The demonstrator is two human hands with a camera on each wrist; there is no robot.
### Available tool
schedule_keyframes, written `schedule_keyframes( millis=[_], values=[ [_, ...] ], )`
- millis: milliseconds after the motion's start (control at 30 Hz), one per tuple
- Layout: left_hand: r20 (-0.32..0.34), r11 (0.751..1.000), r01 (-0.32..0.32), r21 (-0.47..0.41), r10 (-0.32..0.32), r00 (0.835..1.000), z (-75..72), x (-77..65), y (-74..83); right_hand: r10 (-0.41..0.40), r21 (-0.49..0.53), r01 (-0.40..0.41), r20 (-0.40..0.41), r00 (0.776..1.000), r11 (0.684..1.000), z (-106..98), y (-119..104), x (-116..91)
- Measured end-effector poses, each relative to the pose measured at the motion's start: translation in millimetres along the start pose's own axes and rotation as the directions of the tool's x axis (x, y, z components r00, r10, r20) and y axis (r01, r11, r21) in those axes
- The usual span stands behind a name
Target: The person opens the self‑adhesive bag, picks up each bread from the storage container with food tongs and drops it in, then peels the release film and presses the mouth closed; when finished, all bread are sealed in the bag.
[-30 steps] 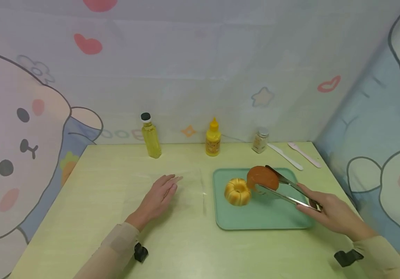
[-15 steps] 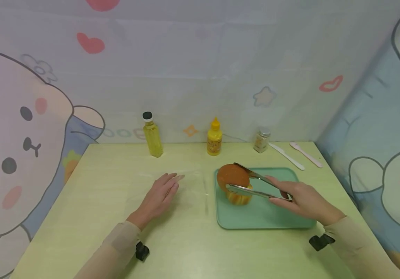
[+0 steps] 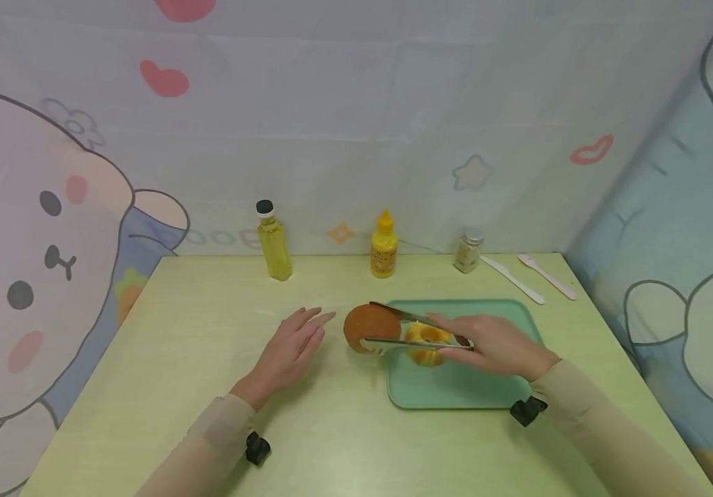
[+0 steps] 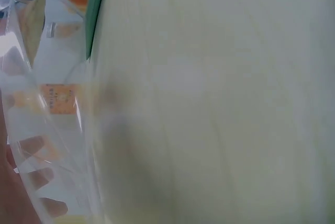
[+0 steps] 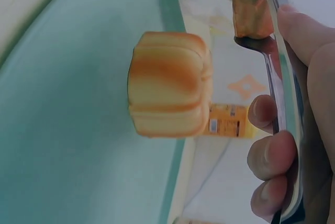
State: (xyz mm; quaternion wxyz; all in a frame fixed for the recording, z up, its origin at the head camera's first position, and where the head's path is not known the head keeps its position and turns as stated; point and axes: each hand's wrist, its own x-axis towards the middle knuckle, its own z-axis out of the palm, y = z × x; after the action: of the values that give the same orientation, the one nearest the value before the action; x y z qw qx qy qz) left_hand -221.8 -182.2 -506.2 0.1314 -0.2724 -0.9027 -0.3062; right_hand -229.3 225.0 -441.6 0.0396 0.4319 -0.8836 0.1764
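Observation:
My right hand (image 3: 494, 345) grips metal tongs (image 3: 415, 344), which clamp a round brown bun (image 3: 370, 326) above the green tray's left edge. In the right wrist view, fingers curl round the handles, with part of the bun (image 5: 250, 15) between the tips. Below the tongs sits a golden fluted bread (image 5: 166, 85) on the tray (image 3: 455, 393). To the bun's left, my left hand (image 3: 284, 353) has its fingers stretched out. The left wrist view shows it holding a clear plastic bag (image 4: 86, 145), fingertips visible through the film. In the head view the bag barely shows.
Along the back stand an oil bottle (image 3: 275, 250), a yellow squeeze bottle (image 3: 384, 248) and a small shaker jar (image 3: 468, 252). A white plastic knife (image 3: 514, 280) and a pink fork (image 3: 549, 277) lie at the table's back right. A printed cloth hangs behind.
My right hand has carried the bun in the tongs leftward, over the fluted bread and to the tray's left edge. The left hand has stayed nearly still.

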Motion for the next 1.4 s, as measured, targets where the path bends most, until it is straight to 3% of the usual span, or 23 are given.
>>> schedule_keyframes(
  millis=[267, 667, 967, 1400],
  values=[
    [-0.008, 1.000, -0.020, 0.004, 0.020, 1.000, -2.8, 0.5, 4.7, -0.009, -0.011, 0.010, 0.091, 0.996, 1.000, 9, -3, 19],
    [0.037, 0.999, -0.043, 0.004, 0.043, 0.998, 2.9, 0.8, 9.1, -0.007, -0.010, 0.009, 0.186, 0.983, 1.000, 14, -14, 50],
    [0.023, 0.998, -0.039, 0.052, 0.038, 0.999, 5.1, 3.2, 14.1, 0.006, -0.058, 0.007, 0.217, 0.976, 0.998, 20, -26, 69],
    [0.010, 0.993, -0.054, 0.104, 0.053, 0.999, 7.8, 6.8, 19.8, 0.002, -0.124, 0.023, 0.197, 0.980, 0.992, 29, -38, 86]
  ],
)
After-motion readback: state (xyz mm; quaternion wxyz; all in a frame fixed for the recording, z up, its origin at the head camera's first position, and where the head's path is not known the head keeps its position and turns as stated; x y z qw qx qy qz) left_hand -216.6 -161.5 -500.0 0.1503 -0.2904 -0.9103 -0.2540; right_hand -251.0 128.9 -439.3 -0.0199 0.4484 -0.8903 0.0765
